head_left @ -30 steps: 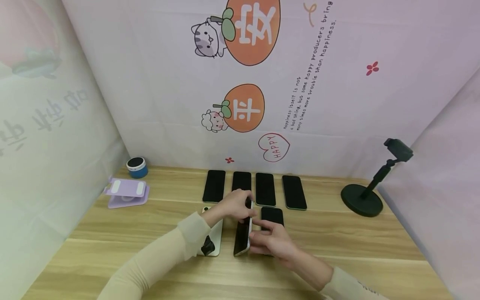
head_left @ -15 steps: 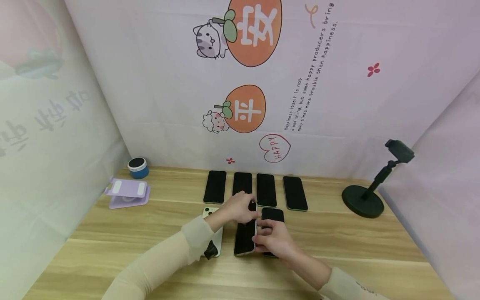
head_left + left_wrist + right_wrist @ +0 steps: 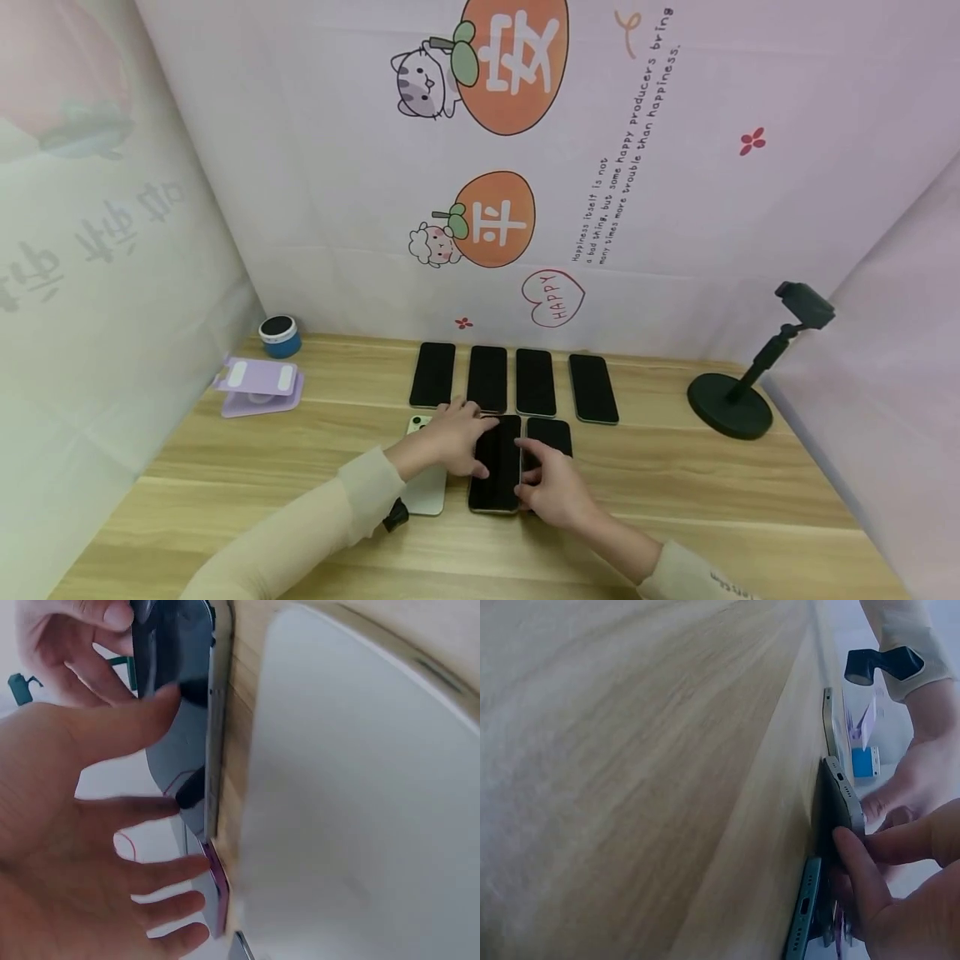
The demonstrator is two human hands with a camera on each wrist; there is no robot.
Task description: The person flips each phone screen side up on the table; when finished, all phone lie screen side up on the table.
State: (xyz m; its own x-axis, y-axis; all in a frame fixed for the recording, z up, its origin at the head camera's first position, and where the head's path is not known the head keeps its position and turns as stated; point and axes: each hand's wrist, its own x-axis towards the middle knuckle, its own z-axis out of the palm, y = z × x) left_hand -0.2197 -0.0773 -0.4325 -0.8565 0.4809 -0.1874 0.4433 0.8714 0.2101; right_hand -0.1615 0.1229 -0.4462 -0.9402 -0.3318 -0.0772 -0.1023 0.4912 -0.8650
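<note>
In the head view, a black-screened phone (image 3: 497,475) lies screen up, almost flat, between my hands. My right hand (image 3: 558,490) pinches its right edge; in the right wrist view, thumb and finger meet at the rim of the slightly tilted phone (image 3: 845,796). My left hand (image 3: 448,440) has its fingers spread, the thumb over the screen's left side; whether it touches the glass I cannot tell. A pale phone (image 3: 427,493) lies back up under the left wrist, partly hidden. Another dark phone (image 3: 551,433) is beside the right hand, partly covered.
Behind my hands, several dark phones stretch in a row, from a left one (image 3: 432,375) to a right one (image 3: 593,389). A purple folding stand (image 3: 262,387) and a blue round device (image 3: 280,337) sit at left. A black stand (image 3: 730,406) is at right.
The phone has come down from a steep tilt to nearly flat, screen up. My left hand has let go of its upper part and shifted left, fingers spreading. My right hand stays at its right edge.
</note>
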